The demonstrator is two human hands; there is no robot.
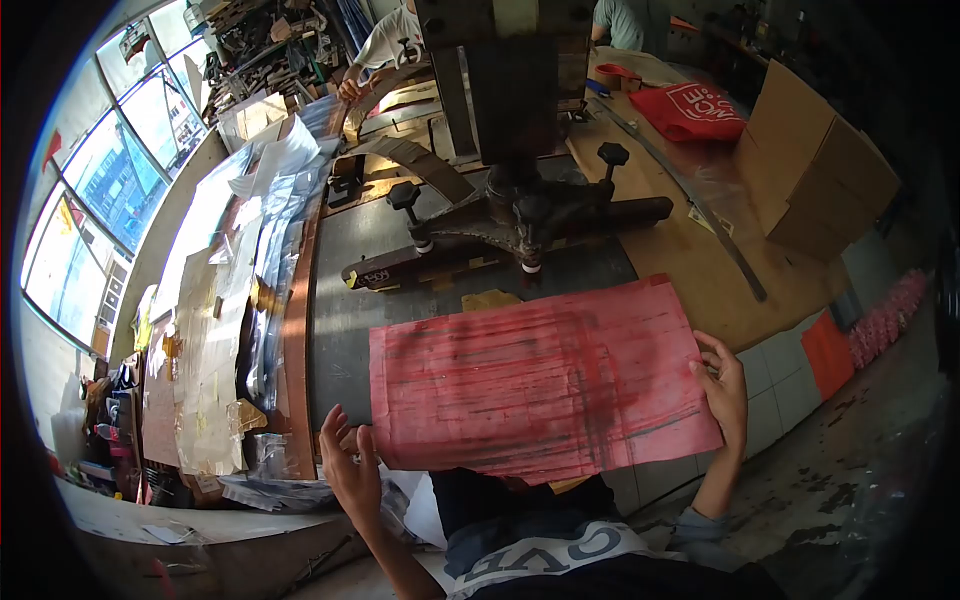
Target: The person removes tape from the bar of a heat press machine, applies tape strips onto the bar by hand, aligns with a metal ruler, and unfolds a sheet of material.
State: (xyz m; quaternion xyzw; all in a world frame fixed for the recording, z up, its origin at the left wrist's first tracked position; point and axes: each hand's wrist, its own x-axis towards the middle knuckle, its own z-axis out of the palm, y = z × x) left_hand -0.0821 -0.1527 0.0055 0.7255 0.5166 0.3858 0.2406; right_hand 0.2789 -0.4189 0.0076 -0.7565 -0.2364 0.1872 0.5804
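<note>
A pink-red sheet (540, 385), streaked with dark lines, lies across the view in front of my body, over the near edge of the machine's dark metal bed. My right hand (724, 390) grips its right edge, with the thumb on top. My left hand (350, 468) is beside the lower left corner, fingers apart and curved; whether it touches the sheet is hard to make out. Beyond the sheet stands a black press head (525, 215) with a crossbar and knobbed screws. A scrap of yellowish material (490, 299) shows between the bar and the sheet.
Layered clear and brown sheets (215, 370) cover the left side of the bench. On the right are a cardboard box (815, 165), a red bag (688, 112) and a long metal strip (715, 220). At the back left, a person's hand (350, 88) rests near curved pieces.
</note>
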